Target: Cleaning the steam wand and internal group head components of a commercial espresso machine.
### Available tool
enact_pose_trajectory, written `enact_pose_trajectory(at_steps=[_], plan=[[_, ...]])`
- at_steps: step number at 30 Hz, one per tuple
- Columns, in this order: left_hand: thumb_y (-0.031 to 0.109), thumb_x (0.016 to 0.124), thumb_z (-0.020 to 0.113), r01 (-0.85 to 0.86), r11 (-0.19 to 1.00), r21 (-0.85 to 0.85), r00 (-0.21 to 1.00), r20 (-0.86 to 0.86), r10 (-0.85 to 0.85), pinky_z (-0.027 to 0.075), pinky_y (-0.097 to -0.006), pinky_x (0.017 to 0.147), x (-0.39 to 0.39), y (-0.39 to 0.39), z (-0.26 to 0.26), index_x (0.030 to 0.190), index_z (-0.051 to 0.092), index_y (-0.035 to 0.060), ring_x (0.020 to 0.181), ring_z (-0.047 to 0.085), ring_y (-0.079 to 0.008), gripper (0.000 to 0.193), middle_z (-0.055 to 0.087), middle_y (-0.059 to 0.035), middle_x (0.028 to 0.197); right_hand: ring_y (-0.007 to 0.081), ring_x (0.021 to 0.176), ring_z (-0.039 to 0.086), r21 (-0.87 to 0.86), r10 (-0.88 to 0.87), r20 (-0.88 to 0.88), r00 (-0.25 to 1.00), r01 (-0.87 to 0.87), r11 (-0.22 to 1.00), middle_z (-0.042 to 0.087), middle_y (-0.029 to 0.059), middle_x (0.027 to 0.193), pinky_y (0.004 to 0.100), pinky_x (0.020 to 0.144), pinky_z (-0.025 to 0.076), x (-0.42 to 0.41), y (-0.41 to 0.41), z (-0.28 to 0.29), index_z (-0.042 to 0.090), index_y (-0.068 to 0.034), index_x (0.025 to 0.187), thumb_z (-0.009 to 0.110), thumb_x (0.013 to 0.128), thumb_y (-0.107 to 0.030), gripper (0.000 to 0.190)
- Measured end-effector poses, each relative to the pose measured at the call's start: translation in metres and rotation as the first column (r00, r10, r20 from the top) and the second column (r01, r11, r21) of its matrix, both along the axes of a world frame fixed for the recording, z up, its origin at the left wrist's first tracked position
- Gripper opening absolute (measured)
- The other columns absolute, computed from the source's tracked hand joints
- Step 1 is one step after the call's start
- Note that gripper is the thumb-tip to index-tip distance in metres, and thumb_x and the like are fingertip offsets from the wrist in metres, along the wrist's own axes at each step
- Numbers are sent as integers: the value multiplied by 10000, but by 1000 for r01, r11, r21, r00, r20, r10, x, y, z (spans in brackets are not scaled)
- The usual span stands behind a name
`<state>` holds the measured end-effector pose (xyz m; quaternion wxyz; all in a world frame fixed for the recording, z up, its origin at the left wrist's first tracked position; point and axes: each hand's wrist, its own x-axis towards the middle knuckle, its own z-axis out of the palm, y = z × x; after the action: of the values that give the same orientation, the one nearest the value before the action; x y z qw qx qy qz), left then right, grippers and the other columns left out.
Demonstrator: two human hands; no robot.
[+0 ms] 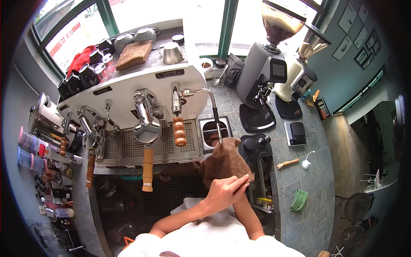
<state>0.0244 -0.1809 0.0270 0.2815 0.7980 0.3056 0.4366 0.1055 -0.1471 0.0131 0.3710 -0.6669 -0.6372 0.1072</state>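
Note:
A brown cloth [226, 160] hangs in front of me, its upper edge touching the lower end of the steam wand [217, 122]. My left hand [223, 192] grips the cloth's near right corner, fingers pointing right. The left forearm crosses over my right wrist. My right hand lies mostly under the cloth and behind the left hand, so its fingers are hidden. Left of the wand, the espresso machine [128, 84] carries a portafilter [147, 167] with a wooden handle. A wooden steam knob [179, 131] sits beside the wand's joint.
A knock box [205, 123] is set in the counter behind the cloth. Black tampers [256, 144] stand to its right. Farther right are a grey grinder [261, 70], a scale [295, 133], a wooden-handled brush [288, 163] and a green cloth [299, 199]. Cups [88, 74] crowd the machine's top.

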Motion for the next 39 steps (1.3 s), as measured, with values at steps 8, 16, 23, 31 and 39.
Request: enact_pose_trajectory(at_steps=[8,16,23,31,39], plan=[[116,897,808,-63,991,-119,997,39,68,539,-312,539,-14,3,5,1148,771,24,579,659,-198,270,710,-86,792,286,829,685,-73,34,12,999,-33,997,652,67,890,393,655,539,-10,46,21,616,-36,988,636,970,-116,85],[111,922,771,-51,989,-136,998,33,56,550,-347,559,-11,6,2,1108,771,31,625,685,-249,202,707,-90,810,302,848,684,-153,53,27,998,-48,987,652,78,891,399,655,536,-10,48,31,612,-35,983,633,966,-120,89],[34,915,770,-76,991,-107,997,-3,76,522,-287,521,-14,6,-7,1096,777,10,570,644,-181,183,707,-96,791,315,861,683,-206,109,23,994,-102,973,652,86,893,403,655,534,-17,51,25,610,-34,979,631,962,-122,92],[24,919,768,-73,988,-135,993,87,85,497,-298,505,-10,8,-6,1065,769,-3,535,609,-182,148,670,-90,753,301,717,638,-180,-142,-210,967,105,978,638,81,766,418,648,484,-25,43,26,573,-114,917,682,899,-300,217],[19,913,774,-44,992,-117,992,113,57,503,-302,502,-8,9,-7,1069,764,-12,540,623,-195,160,683,-99,766,288,676,629,-234,-185,-315,931,113,966,639,66,737,409,633,473,-29,46,27,571,-127,907,692,893,-326,234]])
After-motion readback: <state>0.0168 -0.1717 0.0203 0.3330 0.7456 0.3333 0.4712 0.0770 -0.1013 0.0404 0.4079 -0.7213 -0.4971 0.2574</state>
